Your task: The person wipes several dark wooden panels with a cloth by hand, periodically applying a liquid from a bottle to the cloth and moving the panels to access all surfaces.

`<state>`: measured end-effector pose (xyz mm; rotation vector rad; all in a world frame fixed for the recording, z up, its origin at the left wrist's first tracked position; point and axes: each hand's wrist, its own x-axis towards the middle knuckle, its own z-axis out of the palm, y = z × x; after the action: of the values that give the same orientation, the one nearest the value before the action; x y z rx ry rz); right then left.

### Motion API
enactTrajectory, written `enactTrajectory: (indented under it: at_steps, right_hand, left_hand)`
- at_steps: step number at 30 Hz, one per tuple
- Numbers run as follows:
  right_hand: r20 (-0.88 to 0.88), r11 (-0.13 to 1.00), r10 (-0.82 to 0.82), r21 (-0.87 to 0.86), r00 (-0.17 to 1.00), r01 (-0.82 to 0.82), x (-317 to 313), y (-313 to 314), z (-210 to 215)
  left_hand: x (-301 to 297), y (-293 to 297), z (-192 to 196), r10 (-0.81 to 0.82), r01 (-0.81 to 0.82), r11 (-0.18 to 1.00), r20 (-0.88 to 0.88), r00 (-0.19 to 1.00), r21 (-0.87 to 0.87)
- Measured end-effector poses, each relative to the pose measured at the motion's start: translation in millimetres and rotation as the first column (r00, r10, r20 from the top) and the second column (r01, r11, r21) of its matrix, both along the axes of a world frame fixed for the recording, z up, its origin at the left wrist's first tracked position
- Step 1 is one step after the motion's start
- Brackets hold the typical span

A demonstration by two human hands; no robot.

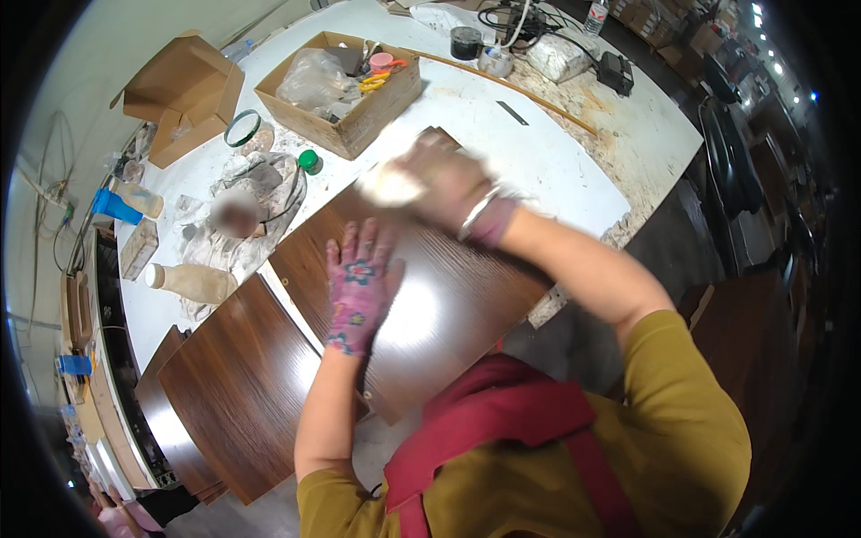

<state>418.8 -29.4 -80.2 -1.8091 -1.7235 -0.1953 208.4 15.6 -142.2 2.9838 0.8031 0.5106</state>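
A dark brown wood-grain panel (457, 305) lies on the white table in front of me, with light glaring off its surface. My left hand (360, 287), in a pink flowered glove, rests flat on the panel with the fingers stretched out. At the panel's far end my right hand (453, 184), also gloved, is blurred by motion. Its fingers are closed on a white cloth (393, 186) that is pressed to the wood. The edges of the cloth are smeared, and part of it is hidden under the hand.
More brown panels (238, 381) lie at the left. Beyond them are a beige bottle (202, 282), a stained rag (287, 184) and a green cap (309, 161). An open cardboard box (193, 94) and a box of tools (381, 112) stand farther back. Cables (538, 27) lie at the far edge.
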Motion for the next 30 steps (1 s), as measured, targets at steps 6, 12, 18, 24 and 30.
enactTrajectory:
  at_steps: [6,12,18,24,30]
  right_hand:
    - [-0.058,0.975,-0.147,-0.177,0.987,0.135,12.4,63.3,-67.5]
    - [0.307,0.950,0.055,-0.308,0.950,0.045,-3.3,76.0,-74.0]
    - [0.238,0.946,-0.052,-0.300,0.970,0.124,24.4,93.7,-50.7]
    - [0.089,0.995,0.061,-0.083,0.994,-0.054,-1.5,87.6,-87.5]
    - [0.223,0.927,0.042,-0.371,0.974,0.045,-14.5,88.0,-58.2]
  left_hand:
    - [11.0,-3.9,7.1,-0.072,0.077,0.980,0.037,0.997,-0.182]
    - [17.8,3.9,1.1,-0.080,0.079,0.984,0.004,0.997,-0.159]
    - [12.4,3.1,-8.1,-0.086,0.095,0.986,0.065,0.994,-0.137]
    - [13.1,2.9,-1.4,-0.088,0.078,0.984,-0.060,0.994,-0.162]
    - [13.4,2.8,-2.2,-0.097,0.103,0.980,0.044,0.994,-0.168]
